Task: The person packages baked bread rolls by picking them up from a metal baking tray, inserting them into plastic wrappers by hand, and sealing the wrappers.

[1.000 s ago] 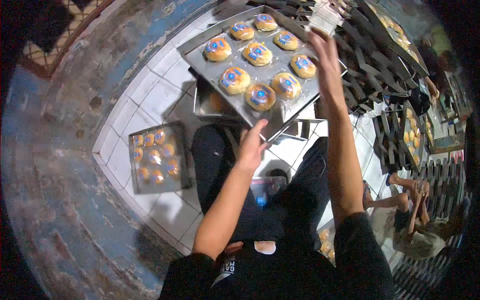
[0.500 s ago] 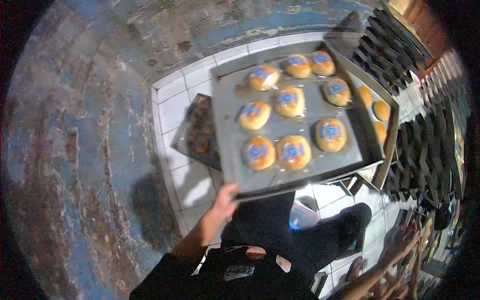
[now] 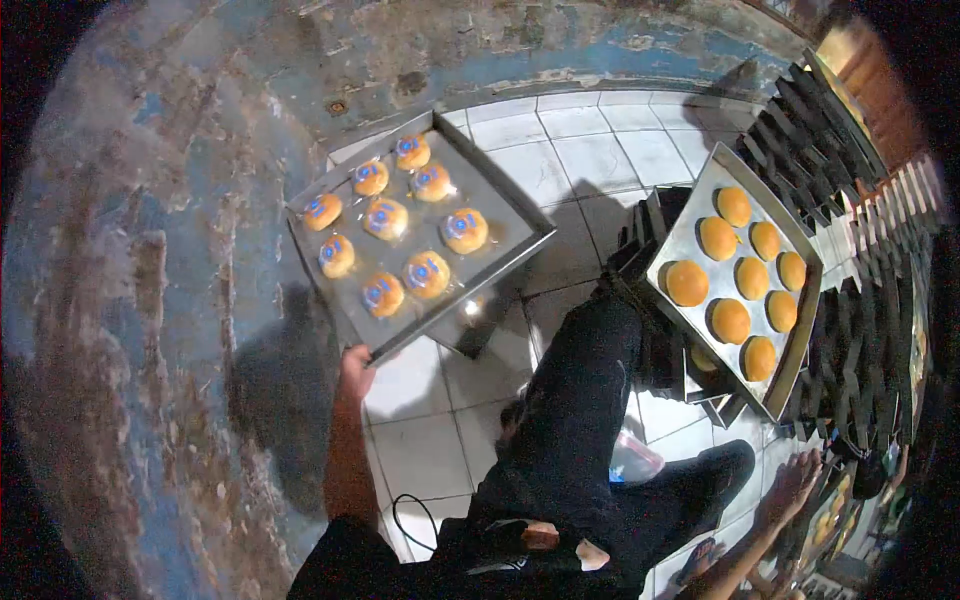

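The tray (image 3: 497,232) of wrapped buns (image 3: 385,219) is held at left above the tiled floor (image 3: 412,452), its near corner clamped in the left hand (image 3: 357,374); the right hand (image 3: 797,486) is positioned near right, fingers apart.

White square tiles make up the floor (image 3: 515,175), ending at the foot of a scuffed blue-grey wall (image 3: 190,220). Over on the right there's a stack of trays (image 3: 662,350) standing on it, the top tray (image 3: 705,270) set askew and carrying nine plain buns (image 3: 752,278). Just beside the stack lies a clear bag (image 3: 637,460) with some blue on it. A low tray (image 3: 470,335), mostly hidden, lies on the tiles toward the left, and a thin black cable (image 3: 430,512) curls nearer me.
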The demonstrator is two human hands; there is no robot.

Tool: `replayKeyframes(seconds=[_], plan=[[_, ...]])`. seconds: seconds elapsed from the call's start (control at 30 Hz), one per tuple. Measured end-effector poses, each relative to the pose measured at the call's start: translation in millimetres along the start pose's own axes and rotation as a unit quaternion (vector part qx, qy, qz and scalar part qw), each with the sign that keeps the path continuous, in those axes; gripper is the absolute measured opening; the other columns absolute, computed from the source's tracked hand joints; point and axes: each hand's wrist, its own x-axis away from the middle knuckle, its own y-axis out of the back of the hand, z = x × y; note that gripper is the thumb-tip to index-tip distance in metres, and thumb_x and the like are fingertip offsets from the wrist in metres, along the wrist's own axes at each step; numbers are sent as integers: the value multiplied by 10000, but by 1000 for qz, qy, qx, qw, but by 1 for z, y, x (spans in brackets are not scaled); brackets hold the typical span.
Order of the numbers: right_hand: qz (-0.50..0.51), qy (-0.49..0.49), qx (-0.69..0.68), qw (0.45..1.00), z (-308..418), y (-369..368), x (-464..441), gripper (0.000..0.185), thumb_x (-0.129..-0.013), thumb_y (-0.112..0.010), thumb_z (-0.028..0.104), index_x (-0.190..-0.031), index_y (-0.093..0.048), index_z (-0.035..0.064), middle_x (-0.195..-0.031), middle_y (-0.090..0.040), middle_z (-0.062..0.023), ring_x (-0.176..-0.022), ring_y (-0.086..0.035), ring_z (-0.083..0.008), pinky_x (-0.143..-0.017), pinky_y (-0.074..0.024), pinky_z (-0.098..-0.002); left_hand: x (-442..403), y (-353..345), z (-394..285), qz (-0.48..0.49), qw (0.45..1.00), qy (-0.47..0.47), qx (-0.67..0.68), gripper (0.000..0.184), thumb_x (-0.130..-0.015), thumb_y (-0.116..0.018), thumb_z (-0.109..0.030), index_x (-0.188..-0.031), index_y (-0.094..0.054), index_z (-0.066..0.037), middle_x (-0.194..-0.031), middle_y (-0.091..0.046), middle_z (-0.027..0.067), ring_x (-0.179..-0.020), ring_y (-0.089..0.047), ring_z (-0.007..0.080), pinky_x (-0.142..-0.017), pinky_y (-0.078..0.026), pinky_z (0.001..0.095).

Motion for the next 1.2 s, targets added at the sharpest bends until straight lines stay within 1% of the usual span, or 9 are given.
replayKeyframes(seconds=[0.07,0.13,0.53,0.6,0.7,0.83,0.93,1.07,1.2], plan=[[49,-40,4,998,-3,12,-3,553,-1133,-429,532,-1564,-489,192,-1560,-513,-64,-1409,-437,-238,-1199,-269,-445,-23,-11,12,0,970,110,217,208,-760,-643,-25,-942,-742,-16,-906,-729,56,-870,-685,204,-803,-540,368],[54,-60,3,997,-6,18,0,524,-1133,-438,507,-1543,-507,187,-1539,-528,-63,-1403,-452,-238,-1198,-286,-445,-43,-17,13,-9,744,320,586,272,-709,-621,-82,-967,-693,-35,-928,-691,73,-822,-650,279,-856,-554,418],[113,-272,70,953,-15,45,45,365,-1135,-492,356,-1417,-612,158,-1415,-622,-60,-1364,-545,-235,-1194,-388,-440,-71,-65,82,13,836,345,427,95,-778,-611,-117,-837,-543,-85,-912,-501,56,-867,-523,227,-873,-494,370],[135,-285,163,935,-12,41,50,489,-1053,-605,537,-1372,-664,171,-1140,-729,10,-1047,-664,-153,-943,-486,-320,-80,-66,84,16,835,361,415,77,-803,-609,-118,-844,-557,-79,-917,-506,68,-876,-554,236,-873,-517,384],[215,-72,507,832,-22,105,12,446,-1035,-671,286,-1408,-626,46,-1200,-707,-72,-1099,-655,-181,-906,-544,-308,-95,-77,116,-29,854,431,289,476,-967,-597,-192,-1419,-583,-41,-1170,-614,113,-997,-657,300,-916,-586,661],[255,13,636,728,32,73,43,439,-1023,-603,56,-1461,-586,30,-1516,-562,-106,-1212,-642,-218,-1044,-536,-334,-103,-132,236,256,865,143,-407,730,-956,-727,-235,-1561,-413,24,-1502,-598,189,-1332,-593,349,-1186,-423,492],[198,-97,759,612,87,43,86,534,-1014,-604,131,-1536,-503,76,-1602,-467,-81,-1343,-526,-219,-1115,-467,-372,-75,-154,232,-71,932,326,144,691,-990,-618,-145,-1625,-362,-47,-1412,-617,238,-1095,-696,408,-968,-517,707],[101,-217,880,410,124,9,137,598,-989,-639,225,-1550,-468,112,-1596,-434,-77,-1392,-461,-245,-1130,-429,-410,-55,-151,196,-30,921,371,119,774,-983,-649,-184,-1671,-306,-97,-1479,-573,235,-1196,-655,413,-1068,-446,711],[69,-93,879,462,141,8,122,524,-958,-709,263,-1431,-564,92,-1412,-558,-120,-1228,-565,-295,-1016,-489,-409,-46,-134,153,-147,939,295,-102,784,-933,-741,-267,-1606,-404,-48,-1456,-577,233,-1335,-545,381,-1112,-474,498]])
